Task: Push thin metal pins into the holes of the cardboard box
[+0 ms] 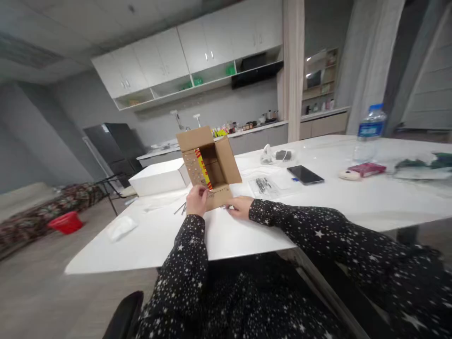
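Bare counter [158,240] lies open near and left of the cardboard box [209,165]. A white box [159,177] blocks the far left; the bag of screws [264,185], phone [305,174] and bottle [369,133] crowd the right.

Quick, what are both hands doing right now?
Left hand: fingers closed, gripping the cardboard box's near flap.
Right hand: lies at the box's base; grip cannot be told.

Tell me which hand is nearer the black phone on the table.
Right. The right hand rests on the table at the cardboard box's near flap, on the phone's side; the left hand grips the box's left edge, farther from it.
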`<move>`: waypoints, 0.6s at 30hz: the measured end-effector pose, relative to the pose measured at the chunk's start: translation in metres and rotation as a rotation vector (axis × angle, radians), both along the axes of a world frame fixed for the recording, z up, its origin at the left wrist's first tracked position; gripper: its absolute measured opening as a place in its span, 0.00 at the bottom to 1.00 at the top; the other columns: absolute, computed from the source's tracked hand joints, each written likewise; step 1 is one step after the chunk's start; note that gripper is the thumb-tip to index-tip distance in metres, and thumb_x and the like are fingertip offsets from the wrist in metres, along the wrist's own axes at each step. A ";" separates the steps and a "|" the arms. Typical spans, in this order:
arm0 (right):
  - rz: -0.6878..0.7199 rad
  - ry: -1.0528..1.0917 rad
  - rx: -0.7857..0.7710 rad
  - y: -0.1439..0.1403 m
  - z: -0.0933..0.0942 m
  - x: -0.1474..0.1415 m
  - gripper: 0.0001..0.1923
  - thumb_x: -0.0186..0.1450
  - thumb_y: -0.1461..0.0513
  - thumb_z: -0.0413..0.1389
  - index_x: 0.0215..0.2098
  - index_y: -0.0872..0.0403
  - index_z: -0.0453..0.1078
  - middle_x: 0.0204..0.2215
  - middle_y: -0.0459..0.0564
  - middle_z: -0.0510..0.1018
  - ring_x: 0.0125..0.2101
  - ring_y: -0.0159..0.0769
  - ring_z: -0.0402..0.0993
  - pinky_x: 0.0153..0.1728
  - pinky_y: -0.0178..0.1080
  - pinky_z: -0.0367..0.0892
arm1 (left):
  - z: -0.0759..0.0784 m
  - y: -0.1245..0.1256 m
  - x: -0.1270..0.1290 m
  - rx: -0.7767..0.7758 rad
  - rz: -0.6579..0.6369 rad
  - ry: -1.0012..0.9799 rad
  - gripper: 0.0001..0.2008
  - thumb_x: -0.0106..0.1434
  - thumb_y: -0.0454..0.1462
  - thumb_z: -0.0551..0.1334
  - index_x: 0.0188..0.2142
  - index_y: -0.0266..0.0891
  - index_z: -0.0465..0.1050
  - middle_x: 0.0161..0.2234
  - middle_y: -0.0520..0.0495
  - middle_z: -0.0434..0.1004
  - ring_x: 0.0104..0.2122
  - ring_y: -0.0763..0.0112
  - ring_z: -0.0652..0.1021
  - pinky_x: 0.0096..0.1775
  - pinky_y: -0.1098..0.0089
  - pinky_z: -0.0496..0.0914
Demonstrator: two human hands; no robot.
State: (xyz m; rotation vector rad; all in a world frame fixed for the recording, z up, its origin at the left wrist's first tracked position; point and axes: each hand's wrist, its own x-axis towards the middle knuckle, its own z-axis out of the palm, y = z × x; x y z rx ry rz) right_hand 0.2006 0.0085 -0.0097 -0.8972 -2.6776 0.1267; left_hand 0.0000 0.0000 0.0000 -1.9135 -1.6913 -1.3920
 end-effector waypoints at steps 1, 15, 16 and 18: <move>0.000 0.001 -0.001 0.000 0.000 0.000 0.15 0.60 0.61 0.49 0.42 0.53 0.71 0.33 0.50 0.78 0.32 0.36 0.72 0.31 0.34 0.59 | 0.001 0.000 0.000 -0.005 0.003 -0.002 0.04 0.58 0.36 0.56 0.30 0.38 0.68 0.30 0.49 0.73 0.30 0.72 0.74 0.37 0.71 0.67; -0.026 -0.001 -0.016 -0.005 0.004 0.003 0.15 0.60 0.61 0.49 0.43 0.52 0.71 0.31 0.49 0.78 0.32 0.36 0.72 0.31 0.34 0.59 | 0.004 -0.003 0.005 -0.062 -0.004 -0.019 0.08 0.57 0.41 0.59 0.29 0.39 0.69 0.27 0.50 0.75 0.29 0.72 0.75 0.35 0.72 0.68; -0.031 -0.002 -0.014 -0.005 0.004 0.004 0.15 0.60 0.61 0.49 0.43 0.52 0.71 0.31 0.49 0.78 0.32 0.36 0.72 0.31 0.34 0.59 | 0.004 -0.003 0.005 -0.061 -0.004 -0.019 0.08 0.57 0.42 0.59 0.29 0.39 0.69 0.28 0.50 0.75 0.29 0.72 0.75 0.35 0.72 0.68; -0.033 0.000 -0.007 -0.005 0.004 0.003 0.15 0.60 0.61 0.49 0.43 0.52 0.71 0.30 0.49 0.78 0.32 0.36 0.72 0.31 0.34 0.58 | 0.003 -0.002 0.005 -0.061 -0.007 -0.017 0.08 0.58 0.42 0.59 0.29 0.39 0.70 0.29 0.49 0.76 0.30 0.72 0.75 0.36 0.71 0.68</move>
